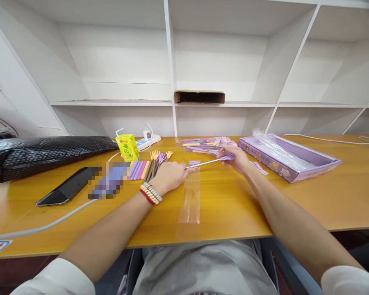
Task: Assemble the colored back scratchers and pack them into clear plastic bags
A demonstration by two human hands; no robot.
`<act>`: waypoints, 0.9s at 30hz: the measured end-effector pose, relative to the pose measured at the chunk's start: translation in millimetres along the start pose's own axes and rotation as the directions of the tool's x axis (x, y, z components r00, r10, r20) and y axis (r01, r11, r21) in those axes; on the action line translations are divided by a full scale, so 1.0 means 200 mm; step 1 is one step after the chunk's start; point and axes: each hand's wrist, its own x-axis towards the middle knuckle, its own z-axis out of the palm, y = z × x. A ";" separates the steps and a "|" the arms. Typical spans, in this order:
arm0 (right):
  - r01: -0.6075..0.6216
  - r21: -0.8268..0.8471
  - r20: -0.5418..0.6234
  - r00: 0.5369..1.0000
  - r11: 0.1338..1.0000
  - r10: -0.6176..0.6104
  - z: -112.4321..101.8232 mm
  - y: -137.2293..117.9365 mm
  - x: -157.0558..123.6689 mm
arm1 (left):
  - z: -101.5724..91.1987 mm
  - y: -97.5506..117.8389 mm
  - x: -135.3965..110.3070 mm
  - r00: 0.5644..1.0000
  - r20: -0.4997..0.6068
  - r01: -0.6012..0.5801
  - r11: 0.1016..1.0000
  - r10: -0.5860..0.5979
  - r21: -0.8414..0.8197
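A telescopic back scratcher point(204, 163) with a thin metal rod and a purple claw head lies across between my two hands. My left hand point(171, 176) closes on the rod's left end and hides what is there. The fingers of my right hand point(238, 159) grip the purple head end. Beneath the rod, a clear plastic sleeve point(190, 200) lies flat on the table. Just beyond my left wrist are several back scratchers with yellow and purple heads point(161, 156). Beside them is a row of purple, pink and yellow handles point(139, 170).
Packaged back scratchers point(199, 144) are piled behind my right hand. A purple box point(283, 171) holding clear plastic stands to the right. Leftward are a yellow drink carton point(128, 148), a phone point(69, 186), a black bag point(43, 153), a power strip point(150, 141) and a white cable point(58, 221).
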 end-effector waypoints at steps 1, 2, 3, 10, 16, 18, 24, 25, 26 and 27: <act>-0.028 -0.048 0.079 0.996 0.998 0.031 0.05 0.01 -0.01 | 0.00 0.02 0.00 1.000 0.002 -0.016 1.000 0.016 -0.008; -0.020 -0.072 0.125 0.992 0.997 0.029 0.10 0.02 -0.03 | -0.01 0.04 -0.01 1.000 0.004 -0.023 1.000 0.023 -0.016; -0.009 -0.095 0.175 0.984 0.995 0.026 0.14 0.03 -0.04 | -0.01 0.05 -0.01 1.000 0.003 -0.027 0.999 0.027 -0.025; 0.073 -0.454 0.329 0.940 0.888 0.091 0.13 0.03 -0.07 | 0.01 0.01 -0.01 0.997 0.024 -0.075 0.997 0.076 -0.020; 0.273 -0.809 0.337 0.941 0.521 0.031 0.11 0.08 -0.05 | 0.04 -0.04 0.01 0.998 0.026 -0.057 0.998 0.057 -0.031; 0.305 -0.842 0.346 0.938 0.445 0.011 0.12 0.10 -0.05 | 0.06 -0.05 0.01 0.999 -0.007 -0.046 0.997 0.046 -0.059; 0.339 -0.874 0.366 0.930 0.349 0.013 0.11 0.12 -0.03 | 0.07 -0.03 0.01 0.982 -0.174 -0.092 0.986 0.068 -0.138; 0.339 -0.876 0.362 0.932 0.342 0.003 0.10 0.12 -0.03 | 0.07 -0.03 0.02 0.980 -0.185 -0.103 0.984 0.075 -0.146; 0.336 -0.879 0.355 0.935 0.338 -0.007 0.09 0.12 -0.02 | 0.07 -0.03 0.02 0.978 -0.195 -0.112 0.982 0.081 -0.154; 0.330 -0.883 0.346 0.938 0.335 -0.012 0.08 0.12 -0.02 | 0.07 -0.03 0.02 0.975 -0.204 -0.116 0.980 0.082 -0.161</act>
